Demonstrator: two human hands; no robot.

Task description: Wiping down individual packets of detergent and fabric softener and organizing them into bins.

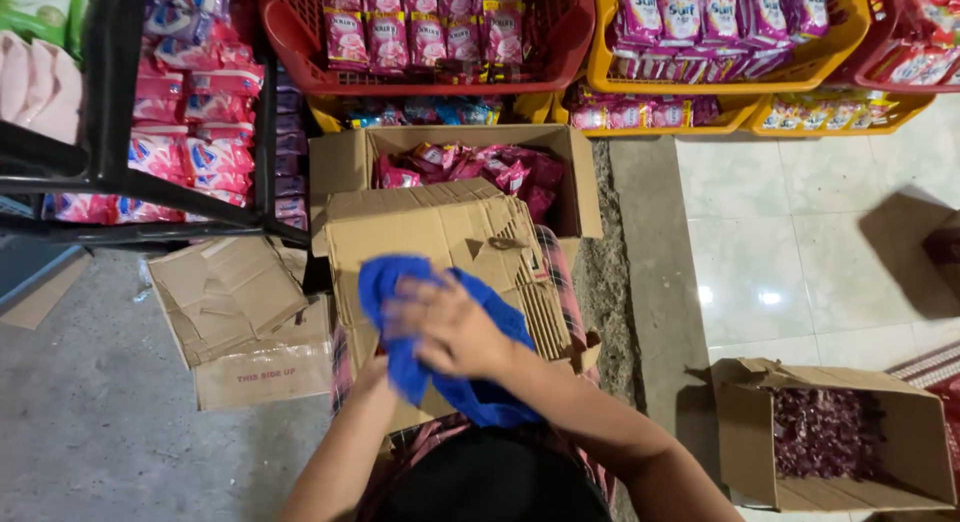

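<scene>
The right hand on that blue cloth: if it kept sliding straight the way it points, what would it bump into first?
The right hand points up-left across the blue cloth. Past the cloth's edge it would probably meet the flattened cardboard, then the open box of pink packets; depth is unclear.

In front of you stands an open brown cardboard box (pixel 345 162) full of small magenta sachets (pixel 480 167). A flattened brown cardboard sheet (pixel 450 232) leans over its near edge. At your left, on the grey floor, lies another flattened cardboard box with a clear tape strip (pixel 240 322). At your lower right you see a second open cardboard carton (pixel 745 432) holding dark purple sachets (pixel 825 432). Above, a red plastic basket (pixel 300 42) carries pink sachet strips (pixel 420 32), and a yellow plastic basket (pixel 850 42) holds purple-pink packets (pixel 700 12). On the black rack (pixel 105 102) at the left hang pink and blue pouches (pixel 190 132).
</scene>
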